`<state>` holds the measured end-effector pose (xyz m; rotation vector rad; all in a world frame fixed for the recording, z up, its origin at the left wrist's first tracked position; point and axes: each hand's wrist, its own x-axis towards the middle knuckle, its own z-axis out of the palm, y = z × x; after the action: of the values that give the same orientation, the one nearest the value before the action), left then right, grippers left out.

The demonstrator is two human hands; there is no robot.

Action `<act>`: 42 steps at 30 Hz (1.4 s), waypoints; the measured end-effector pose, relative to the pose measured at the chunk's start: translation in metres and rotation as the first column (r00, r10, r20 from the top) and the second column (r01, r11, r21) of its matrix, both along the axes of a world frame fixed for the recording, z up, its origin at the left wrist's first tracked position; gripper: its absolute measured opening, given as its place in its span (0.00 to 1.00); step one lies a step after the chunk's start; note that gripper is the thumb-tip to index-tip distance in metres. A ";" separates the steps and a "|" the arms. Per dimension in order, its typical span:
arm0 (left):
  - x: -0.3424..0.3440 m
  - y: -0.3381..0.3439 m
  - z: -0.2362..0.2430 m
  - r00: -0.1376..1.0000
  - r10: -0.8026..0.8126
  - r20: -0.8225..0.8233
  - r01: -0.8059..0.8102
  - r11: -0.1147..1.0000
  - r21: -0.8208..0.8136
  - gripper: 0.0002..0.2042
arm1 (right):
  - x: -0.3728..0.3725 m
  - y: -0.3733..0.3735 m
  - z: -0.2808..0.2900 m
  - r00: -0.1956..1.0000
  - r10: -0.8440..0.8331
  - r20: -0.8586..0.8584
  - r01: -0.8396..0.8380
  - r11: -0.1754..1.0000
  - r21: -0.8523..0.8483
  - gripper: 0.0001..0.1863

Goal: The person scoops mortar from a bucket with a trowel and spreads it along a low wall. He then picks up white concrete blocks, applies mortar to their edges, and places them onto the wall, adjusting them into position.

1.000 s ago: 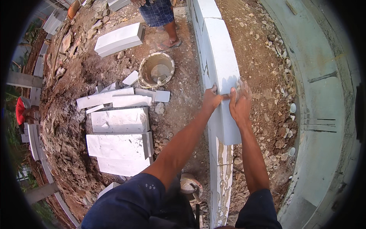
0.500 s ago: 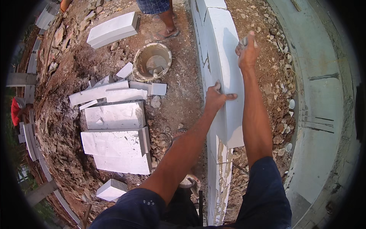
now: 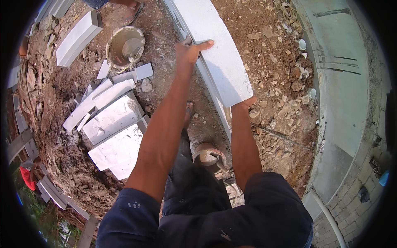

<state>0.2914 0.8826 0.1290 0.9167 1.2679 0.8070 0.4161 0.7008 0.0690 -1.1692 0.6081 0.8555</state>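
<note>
A long white building block (image 3: 221, 53) lies along the top of a low, narrow wall. My left hand (image 3: 191, 51) grips its left edge, with the thumb across the top face and the fingers down the side. At the near end of the block, my right hand (image 3: 247, 102) is cupped against the lower corner; the block hides most of its fingers. Between my arms, a small bucket (image 3: 210, 156) with a grey mix and a handled tool stands by the wall's left side.
White blocks and cut pieces (image 3: 113, 118) lie stacked on the left. Beyond them stand a mortar bucket (image 3: 125, 48) and another block (image 3: 78, 39). A person's foot (image 3: 134, 12) shows at the top. Rubble and a thin rod (image 3: 281, 137) lie right of the wall, before a grey concrete strip (image 3: 337, 99).
My right hand has come from the block's far right side to its near end. My left hand still holds the left edge. The view has turned and shifted nearer my body.
</note>
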 end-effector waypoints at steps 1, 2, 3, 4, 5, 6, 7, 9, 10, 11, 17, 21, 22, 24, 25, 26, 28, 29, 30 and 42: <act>0.005 0.000 0.002 1.000 -0.010 0.002 0.010 1.000 -0.014 0.29 | -0.002 0.023 0.001 0.993 0.111 0.040 -0.115 0.989 0.089 0.36; 0.002 -0.001 0.005 1.000 -0.009 -0.006 0.009 1.000 -0.025 0.29 | -0.008 0.030 0.002 0.990 0.134 0.032 -0.137 0.986 0.091 0.36; 0.003 -0.003 0.007 1.000 -0.008 -0.005 0.008 0.999 -0.037 0.29 | -0.006 0.026 0.002 0.995 0.092 0.036 -0.093 0.995 0.030 0.36; -0.004 0.000 0.005 0.999 -0.018 -0.028 0.017 0.999 -0.048 0.29 | -0.007 0.015 0.005 0.998 0.050 0.034 -0.049 0.998 -0.029 0.36; -0.008 0.004 0.004 0.999 -0.020 -0.050 0.017 0.998 -0.052 0.30 | -0.002 -0.004 0.015 0.998 -0.008 0.063 0.013 0.997 -0.077 0.36; -0.009 0.001 0.010 1.000 -0.010 0.028 0.012 0.998 -0.069 0.30 | 0.009 -0.027 0.030 0.991 -0.069 0.114 0.081 0.991 -0.103 0.37; -0.006 0.001 0.017 0.996 0.011 0.090 -0.004 0.997 -0.077 0.31 | 0.021 -0.053 0.051 0.977 -0.134 0.164 0.149 0.985 -0.084 0.37; -0.004 0.000 0.001 0.989 0.120 0.083 -0.118 0.993 -0.023 0.39 | 0.031 -0.096 0.107 0.951 -0.220 0.219 0.205 0.975 0.088 0.38; -0.015 -0.004 0.002 0.999 0.041 0.014 -0.041 0.999 -0.018 0.46 | 0.028 -0.113 0.145 0.911 -0.137 0.388 0.140 0.990 0.021 0.39; -0.003 -0.008 -0.002 0.987 0.080 -0.140 -0.083 0.996 -0.016 0.53 | 0.025 -0.129 0.190 0.847 -0.099 0.523 0.076 0.995 0.065 0.38; -0.070 -0.173 0.021 0.892 0.097 -0.441 -0.091 0.995 0.035 0.59 | -0.012 -0.308 0.218 0.447 0.526 0.724 -0.618 0.766 -0.175 0.37; -0.223 -0.417 -0.013 0.757 0.067 -0.650 0.035 0.989 0.143 0.45 | -0.082 -0.414 0.172 0.408 0.854 0.323 -0.826 0.496 -0.267 0.31; -0.270 -0.478 0.004 0.698 0.072 -0.713 -0.091 0.996 0.012 0.35 | -0.093 -0.426 0.165 0.258 0.922 0.288 -0.873 0.350 -0.340 0.27; -0.370 -0.644 -0.013 0.482 0.163 -0.861 -0.538 0.831 -0.143 0.15 | -0.113 -0.451 0.170 -0.037 0.958 0.284 -0.929 0.071 -0.363 0.23; -0.404 -0.710 0.003 0.396 0.107 -0.912 -0.650 0.734 -0.197 0.13 | -0.114 -0.454 0.166 -0.162 0.947 0.276 -0.923 -0.046 -0.383 0.22; -0.432 -0.779 0.019 0.282 0.041 -0.959 -0.641 0.752 -0.156 0.14 | -0.111 -0.458 0.160 -0.279 0.923 0.266 -0.902 -0.157 -0.403 0.22; -0.487 -0.944 0.027 0.272 -0.149 -0.951 -0.798 0.517 -0.310 0.30 | -0.114 -0.465 0.153 -0.438 0.868 0.233 -0.852 -0.319 -0.414 0.21; -0.496 -1.012 0.035 0.314 -0.248 -0.917 -0.805 0.442 -0.395 0.33 | -0.113 -0.464 0.150 -0.471 0.854 0.223 -0.837 -0.352 -0.420 0.20; -0.543 -1.131 0.039 0.279 -0.091 -0.956 -0.860 0.420 -0.290 0.35 | -0.120 -0.467 0.142 -0.475 0.853 0.216 -0.853 -0.386 -0.351 0.20; -0.543 -0.925 0.098 0.390 -0.162 -0.906 -0.418 0.846 -0.331 0.25 | -0.217 -0.581 0.002 -0.291 0.924 -0.247 -0.932 -0.332 -0.146 0.21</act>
<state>-0.2518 -0.0423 0.2270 0.7949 2.4506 -0.0959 0.1993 0.1197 0.0712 -1.9269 -0.6206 2.3507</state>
